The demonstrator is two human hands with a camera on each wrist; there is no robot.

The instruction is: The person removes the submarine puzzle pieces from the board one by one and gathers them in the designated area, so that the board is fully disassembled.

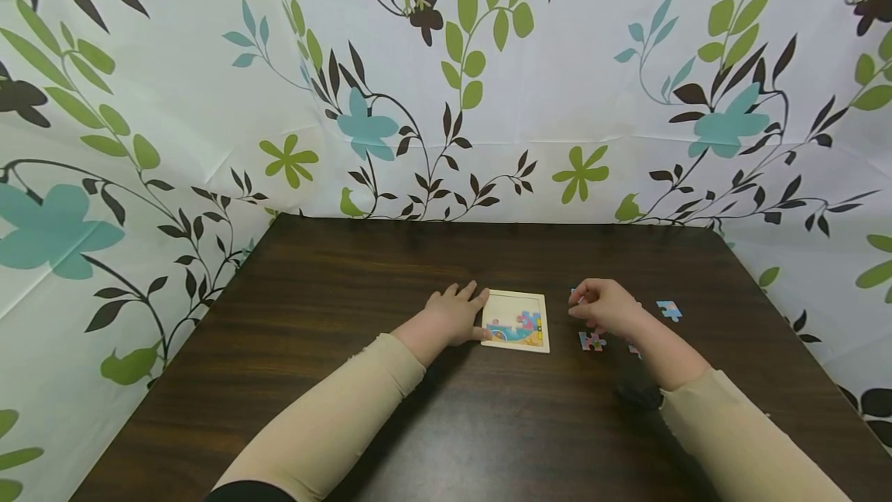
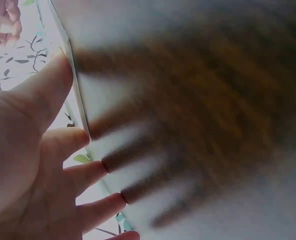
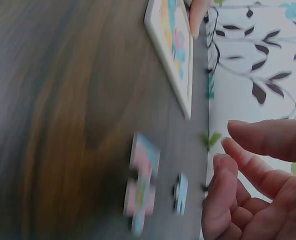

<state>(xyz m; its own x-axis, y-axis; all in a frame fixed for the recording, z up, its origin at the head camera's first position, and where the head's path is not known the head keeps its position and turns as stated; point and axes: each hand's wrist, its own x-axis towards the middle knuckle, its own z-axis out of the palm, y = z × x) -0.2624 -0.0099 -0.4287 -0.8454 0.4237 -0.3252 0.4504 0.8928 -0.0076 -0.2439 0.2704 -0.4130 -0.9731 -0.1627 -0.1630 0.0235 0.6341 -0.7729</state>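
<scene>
My left hand rests on the table with its fingers spread, thumb and fingertips at the left edge of a square wooden jigsaw tray. In the tray, several colourful pieces are fitted along the bottom and right side. To the right of it my right hand hovers over loose puzzle pieces, its fingers loosely bent. The right wrist view shows a gap between the thumb and fingers, with nothing seen between them. A pink and blue puzzle piece lies just below this hand.
Another loose piece lies right of the right hand, and one more is partly hidden by the right wrist. Everything sits on a dark wooden table. A patterned cloth hangs behind the table and along its sides.
</scene>
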